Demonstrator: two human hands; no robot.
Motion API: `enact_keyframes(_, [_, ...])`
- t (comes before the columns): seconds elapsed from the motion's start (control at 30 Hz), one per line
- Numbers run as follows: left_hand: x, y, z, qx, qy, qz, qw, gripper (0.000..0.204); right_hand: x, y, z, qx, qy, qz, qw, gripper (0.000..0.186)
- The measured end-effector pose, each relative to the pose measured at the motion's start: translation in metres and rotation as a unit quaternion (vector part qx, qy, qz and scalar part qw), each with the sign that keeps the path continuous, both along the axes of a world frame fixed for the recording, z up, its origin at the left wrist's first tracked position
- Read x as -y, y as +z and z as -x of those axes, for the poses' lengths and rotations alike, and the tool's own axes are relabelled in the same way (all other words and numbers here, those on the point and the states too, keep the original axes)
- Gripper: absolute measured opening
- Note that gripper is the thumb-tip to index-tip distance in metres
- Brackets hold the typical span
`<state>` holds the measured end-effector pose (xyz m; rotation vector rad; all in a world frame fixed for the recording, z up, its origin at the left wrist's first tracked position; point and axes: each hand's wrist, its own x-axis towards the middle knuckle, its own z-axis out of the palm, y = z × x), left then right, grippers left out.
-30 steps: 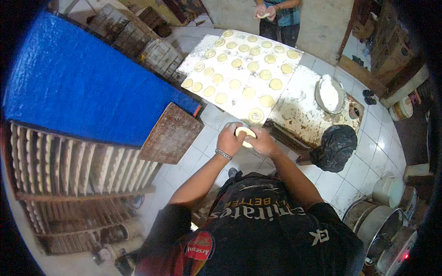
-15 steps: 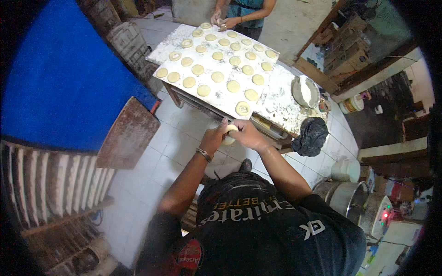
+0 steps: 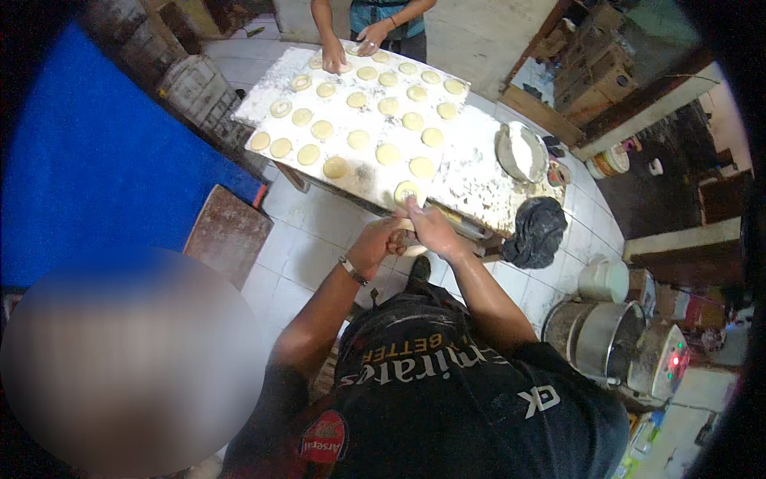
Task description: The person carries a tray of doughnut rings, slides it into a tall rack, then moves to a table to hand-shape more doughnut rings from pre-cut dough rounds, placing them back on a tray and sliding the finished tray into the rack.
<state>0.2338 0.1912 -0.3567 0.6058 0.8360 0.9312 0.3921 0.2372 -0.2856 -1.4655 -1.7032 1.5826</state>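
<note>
My left hand (image 3: pixel 377 243) and my right hand (image 3: pixel 431 233) are closed on a pale dough ring (image 3: pixel 414 249), just off the near edge of a floured table, with part of the ring hidden by my fingers. Round, flattened dough pieces (image 3: pixel 388 153) lie spread in rows on a white floured board (image 3: pixel 263 112), some with a ring shape. The nearest piece (image 3: pixel 406 191) lies just beyond my thumbs. A grey bowl of white flour (image 3: pixel 521 152) and a crumpled black plastic bag (image 3: pixel 535 231) are at the right end of the table.
A co-worker (image 3: pixel 383 20) across the table has both hands at the dough pieces. A blue surface (image 3: pixel 96 160) and a brown board (image 3: pixel 227 231) are at left. Steel pots (image 3: pixel 598 339), a pale bucket (image 3: pixel 600 281) and cardboard boxes (image 3: pixel 594 72) stand at right. Tiled floor (image 3: pixel 295 255) surrounds the table.
My hands have shifted round the dough ring, my right thumb now higher. The co-worker's hands moved from holding dough in the air down onto the board. My view swung slightly.
</note>
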Motion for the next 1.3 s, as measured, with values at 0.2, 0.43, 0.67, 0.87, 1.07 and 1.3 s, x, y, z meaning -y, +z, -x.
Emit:
enact_keyframes(0.2, [-0.033, 0.03, -0.039, 0.005, 0.107, 0.072, 0.992, 0.064, -0.065, -0.069, -0.051, -0.015, 0.162, 0.054, 0.985, 0.064])
enact_keyframes(0.43, [-0.07, 0.001, -0.011, 0.108, 0.189, -0.008, 0.976, 0.02, -0.112, -0.05, -0.068, -0.092, 0.293, 0.118, 0.944, 0.024])
enact_keyframes(0.67, [-0.094, -0.048, 0.011, -0.074, 0.211, 0.11, 0.968, 0.019, -0.162, -0.085, 0.004, -0.133, -0.009, 0.151, 0.98, 0.02])
enact_keyframes(0.87, [-0.111, -0.124, 0.067, -0.38, 0.169, 0.062, 0.907, 0.048, -0.171, -0.175, 0.015, 0.008, -0.096, 0.009, 0.995, 0.03])
enact_keyframes(1.07, [-0.13, -0.095, 0.109, -0.508, 0.007, -0.104, 0.855, 0.042, -0.161, -0.165, -0.075, 0.208, -0.202, -0.084, 0.953, 0.027])
enact_keyframes(1.3, [-0.21, -0.108, 0.09, -0.6, -0.141, -0.14, 0.775, 0.053, -0.211, -0.187, -0.018, 0.337, 0.001, -0.308, 0.889, 0.04])
